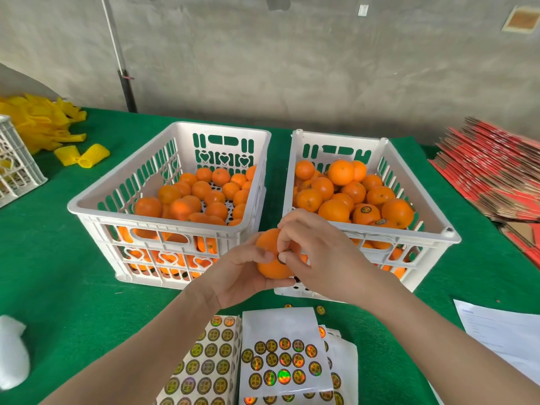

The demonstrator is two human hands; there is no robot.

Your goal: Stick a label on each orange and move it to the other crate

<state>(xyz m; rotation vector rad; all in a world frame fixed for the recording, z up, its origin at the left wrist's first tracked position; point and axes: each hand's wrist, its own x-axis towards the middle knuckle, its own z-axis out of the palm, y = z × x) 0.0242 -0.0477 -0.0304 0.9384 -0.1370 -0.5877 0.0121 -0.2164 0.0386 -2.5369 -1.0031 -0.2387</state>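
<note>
- Stickers (285,361): round, black-and-gold, holographic, on white backing sheets at the near edge of the green felt bench (58,273); print too small to read.
- Left hand (242,276): grips a round orange fruit (270,267) in front of both crates.
- Right hand (318,252): fingertips pinch one round sticker (283,258) against that fruit.
- Left white slotted plastic crate (175,229): oranges with no sticker showing.
- Right white crate (339,138): fuller; one stickered orange (365,213) on top.
- Surroundings: yellow foam sleeves (43,121) far left, red flat cartons (491,171) right, white paper sheet (502,328).
</note>
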